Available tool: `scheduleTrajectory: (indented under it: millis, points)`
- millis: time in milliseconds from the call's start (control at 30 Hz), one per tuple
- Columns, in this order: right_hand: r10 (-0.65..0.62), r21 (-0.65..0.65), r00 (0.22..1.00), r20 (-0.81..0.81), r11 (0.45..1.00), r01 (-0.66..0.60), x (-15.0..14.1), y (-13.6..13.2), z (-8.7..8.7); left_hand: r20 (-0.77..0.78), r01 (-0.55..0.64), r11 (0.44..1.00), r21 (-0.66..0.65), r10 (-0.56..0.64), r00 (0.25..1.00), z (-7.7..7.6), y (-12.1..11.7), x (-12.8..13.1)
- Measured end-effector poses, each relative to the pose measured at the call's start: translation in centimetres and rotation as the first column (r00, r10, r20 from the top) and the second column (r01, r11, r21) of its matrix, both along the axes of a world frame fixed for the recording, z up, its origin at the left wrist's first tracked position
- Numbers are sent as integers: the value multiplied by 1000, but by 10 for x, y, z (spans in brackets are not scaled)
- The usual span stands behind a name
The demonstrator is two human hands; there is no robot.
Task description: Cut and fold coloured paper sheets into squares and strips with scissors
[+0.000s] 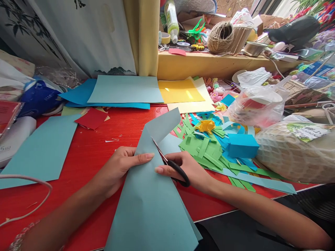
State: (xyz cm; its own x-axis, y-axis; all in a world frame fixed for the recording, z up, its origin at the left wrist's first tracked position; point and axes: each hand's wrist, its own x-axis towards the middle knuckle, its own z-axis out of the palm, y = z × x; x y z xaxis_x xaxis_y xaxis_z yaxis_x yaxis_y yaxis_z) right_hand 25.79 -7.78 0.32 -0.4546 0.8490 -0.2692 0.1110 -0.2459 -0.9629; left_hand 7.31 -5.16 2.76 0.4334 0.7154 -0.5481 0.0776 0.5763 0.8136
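A folded pale grey-blue sheet of paper (150, 202) lies across the red table (99, 146) and over its near edge. My left hand (123, 167) grips the sheet's left edge, thumb on top. My right hand (188, 169) is closed round the black handles of a pair of scissors (170, 164). The blades point up and left, cutting into the sheet near its upper part. A cut strip of the same paper (163, 125) stands up beyond the blades.
Green and blue paper strips (206, 146), a blue paper box (242, 144) and a yellow scrap lie to the right. A netted bag (295, 153) and a plastic bag sit further right. Blue and yellow sheets lie at the back. A white cable (39, 181) curves at left.
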Motion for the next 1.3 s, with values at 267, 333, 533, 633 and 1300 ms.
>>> scheduleTrajectory:
  millis: [267,333,533,633,1300]
  points:
    - [-7,17,1000,0,1000,7,-1,0,-1,33,18,999,-31,-17,999,-2,-2,0]
    - [-9,16,1000,-6,1000,9,-1,0,0,47,41,998,-46,-39,998,-1,-3,1]
    - [-23,36,1000,-15,999,24,-2,0,0,55,71,995,-69,-67,996,-1,-3,3]
    - [-38,45,999,-2,998,38,-2,0,-1,53,75,995,-60,-72,996,-4,-5,4]
    - [-17,93,1000,6,996,16,0,1,1,164,100,984,-145,-76,984,-9,-10,7]
